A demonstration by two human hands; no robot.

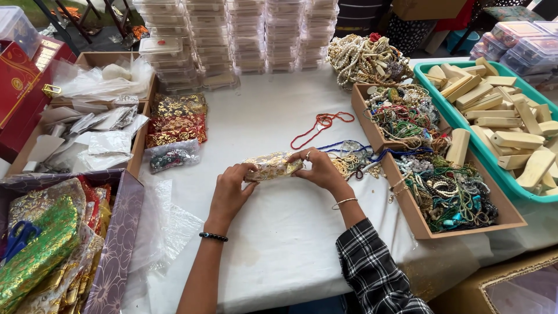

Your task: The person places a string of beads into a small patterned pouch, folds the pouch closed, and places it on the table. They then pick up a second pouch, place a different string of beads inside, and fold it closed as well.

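Observation:
A small gold patterned fabric pouch is held between both hands over the white tablecloth. My left hand grips its left end; a black bead bracelet circles that wrist. My right hand pinches the right end, with a ring on one finger and a thin bangle on the wrist. Just right of the hands lies a loose pile of bead necklaces. A red cord necklace lies beyond it.
A cardboard tray of mixed bead jewellery sits at right, beside a teal bin of wooden blocks. Stacked clear plastic boxes line the back. Red-gold pouches, a box of silver packets and a purple box of brocade pouches stand left.

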